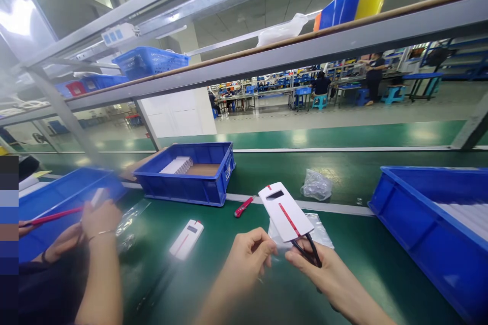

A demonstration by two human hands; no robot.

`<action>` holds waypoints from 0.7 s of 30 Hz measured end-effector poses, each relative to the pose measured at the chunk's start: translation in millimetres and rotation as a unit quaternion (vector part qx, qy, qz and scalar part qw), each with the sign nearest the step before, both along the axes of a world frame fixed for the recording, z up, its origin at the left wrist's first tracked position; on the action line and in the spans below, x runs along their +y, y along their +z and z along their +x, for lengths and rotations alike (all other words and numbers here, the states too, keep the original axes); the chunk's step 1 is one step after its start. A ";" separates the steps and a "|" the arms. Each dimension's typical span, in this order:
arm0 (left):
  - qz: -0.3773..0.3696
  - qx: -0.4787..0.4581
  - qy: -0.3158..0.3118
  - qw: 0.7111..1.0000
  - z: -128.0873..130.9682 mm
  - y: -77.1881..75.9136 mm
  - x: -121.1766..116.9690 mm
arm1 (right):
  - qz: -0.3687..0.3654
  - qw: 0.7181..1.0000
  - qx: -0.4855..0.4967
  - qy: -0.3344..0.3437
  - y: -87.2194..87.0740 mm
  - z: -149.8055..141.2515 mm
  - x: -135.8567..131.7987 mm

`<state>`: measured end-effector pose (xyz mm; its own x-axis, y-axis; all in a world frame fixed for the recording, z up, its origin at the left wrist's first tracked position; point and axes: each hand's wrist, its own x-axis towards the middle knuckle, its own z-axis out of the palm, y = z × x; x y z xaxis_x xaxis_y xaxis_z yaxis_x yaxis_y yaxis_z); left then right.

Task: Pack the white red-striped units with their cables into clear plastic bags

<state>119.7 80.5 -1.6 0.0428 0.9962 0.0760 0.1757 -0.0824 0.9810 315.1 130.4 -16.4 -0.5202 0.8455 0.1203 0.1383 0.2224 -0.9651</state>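
My right hand (320, 269) grips two black cables (313, 250) at the lower end of a flat white device (285, 211), which has a dark window and a red stripe. The device is held tilted above the green work surface. Just left of it, my left hand (251, 256) is closed in a pinch; what lies between its fingertips is too small to make out. A clear plastic bag (322, 231) lies behind the device and my right hand. A similar white device (186, 239) rests on the surface to the left, its cable trailing towards me.
A red utility knife (244, 206) and crumpled plastic (317, 185) lie further back. Blue bins stand at the back (183, 188), right (430, 218) and left (87, 188). A co-worker's hands (101, 218) work close on the left. A shelf beam (244, 63) crosses above.
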 end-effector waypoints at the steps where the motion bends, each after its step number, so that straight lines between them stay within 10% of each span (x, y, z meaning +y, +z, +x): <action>1: -0.001 -0.002 -0.001 1.000 0.3 -0.7 0.2 | 0.007 1.000 0.017 0.000 2.8 -0.5 -1.1; 13: 0.012 -0.009 0.031 0.999 -3.0 -7.3 -0.1 | -0.086 0.993 -0.076 -0.021 14.9 9.7 7.4; 21: 0.020 -0.002 0.042 0.999 -0.5 -10.3 -3.7 | -0.026 0.999 -0.032 -0.001 21.5 5.2 3.9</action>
<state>119.3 76.8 -12.0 -0.0408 0.9925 0.1150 0.1792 -0.1060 0.9781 320.2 134.2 5.1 -0.5233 0.8511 0.0429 0.2002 0.1718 -0.9646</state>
